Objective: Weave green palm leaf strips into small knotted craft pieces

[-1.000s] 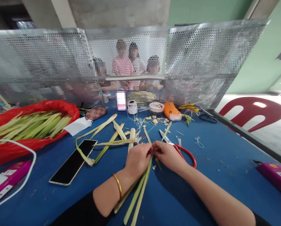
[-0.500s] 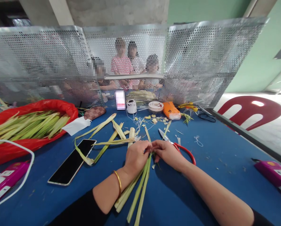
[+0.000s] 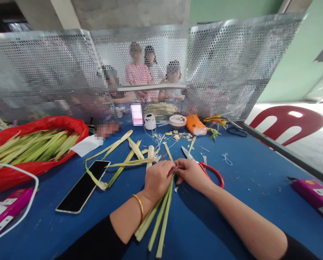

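My left hand and my right hand meet at the middle of the table, fingers pinched together. A thin loop of white string shows between their fingertips. Below them runs a small bunch of pale green leaf strips, fanned toward me, with one tip past my hands. What my left fingers press against underneath is hidden. Red-handled scissors lie just beyond my right hand, partly behind it. Folded and bent leaf strips lie left of my left hand.
A red bag full of leaves sits at the left, near a black-screened phone. String spool, tape roll and orange packet stand at the back, before a perforated metal screen. Purple power strips lie at both sides.
A loop of white string now shows between my fingertips. My hands have stayed in nearly the same place, and the view has shifted slightly.
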Motion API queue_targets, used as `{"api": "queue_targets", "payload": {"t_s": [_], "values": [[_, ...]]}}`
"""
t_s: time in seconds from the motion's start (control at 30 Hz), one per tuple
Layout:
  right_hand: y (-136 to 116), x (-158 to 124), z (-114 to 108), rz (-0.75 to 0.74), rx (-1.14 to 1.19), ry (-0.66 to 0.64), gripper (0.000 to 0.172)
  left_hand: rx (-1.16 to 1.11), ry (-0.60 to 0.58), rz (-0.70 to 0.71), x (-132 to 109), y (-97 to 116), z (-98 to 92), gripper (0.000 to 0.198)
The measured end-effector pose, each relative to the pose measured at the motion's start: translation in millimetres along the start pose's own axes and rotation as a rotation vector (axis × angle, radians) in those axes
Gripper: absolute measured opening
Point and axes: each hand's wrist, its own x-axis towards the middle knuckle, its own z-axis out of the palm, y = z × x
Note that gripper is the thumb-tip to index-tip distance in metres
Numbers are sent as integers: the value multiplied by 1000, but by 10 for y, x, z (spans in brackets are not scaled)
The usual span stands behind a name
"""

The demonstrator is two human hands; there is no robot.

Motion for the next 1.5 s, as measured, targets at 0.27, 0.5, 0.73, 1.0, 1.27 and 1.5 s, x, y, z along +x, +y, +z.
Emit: {"api": "queue_targets", "payload": {"t_s": [0.27,0.5,0.73,1.0,1.27,1.5], "values": [[58,28,10,-39,94,-19,15,-173,-10,-63,33,-11,-19,15],[99,54,-14,16,170,24,14,-218,-54,-215,46,-29,-48,9],[52,41,-31,77,234,64,16,-298,-42,-278,56,-24,-54,7],[-25,-36,-115,-179,-258,45,23,-327,-63,-324,75,-10,-77,7],[-128,-76,-229,-218,-662,-82,32,-262,-126,-472,99,-63,-124,8],[-67,-67,-261,-223,-565,-164,28,-88,-178,-550,109,-108,-128,11]]}}
